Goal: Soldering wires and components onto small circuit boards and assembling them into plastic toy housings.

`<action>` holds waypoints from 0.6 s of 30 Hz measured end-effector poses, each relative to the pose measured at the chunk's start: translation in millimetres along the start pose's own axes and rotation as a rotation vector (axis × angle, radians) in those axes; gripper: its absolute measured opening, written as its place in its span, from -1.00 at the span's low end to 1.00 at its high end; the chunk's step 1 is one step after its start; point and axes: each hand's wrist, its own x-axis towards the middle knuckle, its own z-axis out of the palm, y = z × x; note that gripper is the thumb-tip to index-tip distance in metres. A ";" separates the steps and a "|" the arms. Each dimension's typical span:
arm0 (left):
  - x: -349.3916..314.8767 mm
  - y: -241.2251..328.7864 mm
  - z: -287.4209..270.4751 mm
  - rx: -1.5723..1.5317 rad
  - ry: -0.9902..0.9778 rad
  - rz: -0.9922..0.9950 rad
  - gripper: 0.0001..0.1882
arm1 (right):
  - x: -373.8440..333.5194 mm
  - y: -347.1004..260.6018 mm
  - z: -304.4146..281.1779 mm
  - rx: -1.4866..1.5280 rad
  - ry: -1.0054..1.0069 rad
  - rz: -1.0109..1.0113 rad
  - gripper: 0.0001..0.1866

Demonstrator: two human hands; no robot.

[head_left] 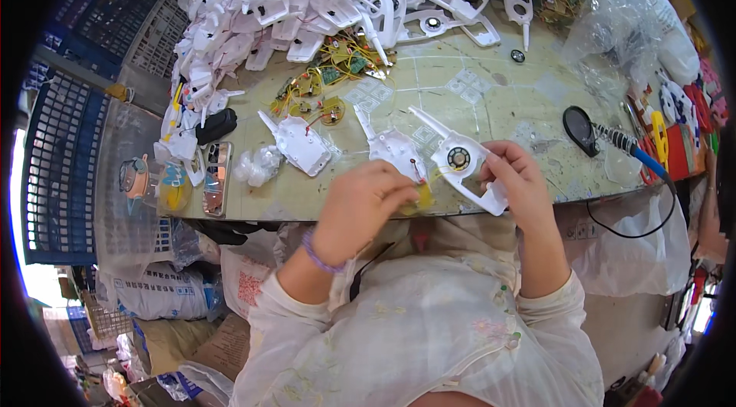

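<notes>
My right hand (520,183) grips a white plastic housing (494,196) by its open-framed end. A round black speaker (458,159) sits in that housing, whose narrow tip points to the far left. My left hand (360,204) is closed, fingers pinched on a small yellowish circuit board (418,198) at the table's front edge. Thin wires show between the board and the housing. Just beyond my left hand lies a white shell half (392,148), partly covered by my fingers. Another white shell half (303,145) rests further left, with a red wire at its top.
White housings (268,4) are heaped at the far left, with speaker-fitted ones (433,22) beside them. Wired circuit boards (330,73) lie in front. A soldering iron (648,162) and its cord are at the right. A phone (217,177) and a plastic bag (258,165) lie left.
</notes>
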 end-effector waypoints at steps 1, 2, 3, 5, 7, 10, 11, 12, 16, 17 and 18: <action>6.1 -4.6 -12.6 0.083 -0.011 0.043 -0.89 | -2.2 0.1 5.6 0.035 0.002 0.002 -0.75; 15.4 -9.7 -23.9 0.165 -0.023 0.086 -0.90 | -3.8 0.7 10.4 0.070 0.005 0.004 -0.74; 26.9 -15.8 -32.8 0.206 -0.071 0.122 -0.91 | -5.0 3.3 14.3 0.102 -0.018 -0.013 -0.72; 46.7 -35.8 -39.0 0.236 -0.093 0.204 -0.90 | -7.6 10.8 31.1 0.112 0.024 -0.118 -0.71; 59.0 -47.7 -39.6 0.306 -0.146 0.337 -0.88 | -7.5 22.7 44.3 -0.049 0.071 -0.273 -0.68; 57.6 -58.4 -31.6 0.345 -0.092 0.358 -0.88 | -8.4 20.0 53.8 -0.525 0.125 -0.580 -0.62; 56.2 -61.7 -30.5 0.370 -0.082 0.345 -0.85 | -5.8 18.2 55.1 -0.640 0.126 -0.712 -0.61; 54.8 -64.3 -28.1 0.367 -0.078 0.345 -0.85 | -7.5 16.5 55.7 -0.698 0.137 -0.704 -0.60; 52.4 -67.7 -22.7 0.377 0.098 0.201 -0.82 | 4.6 7.8 52.3 -0.919 0.074 -0.843 -0.63; 52.2 -67.7 -23.1 0.330 0.149 0.123 -0.83 | 7.6 5.9 52.4 -0.924 0.067 -0.847 -0.63; 52.6 -68.5 -26.6 0.330 0.156 0.121 -0.83 | 11.1 3.3 52.6 -0.967 0.041 -0.853 -0.63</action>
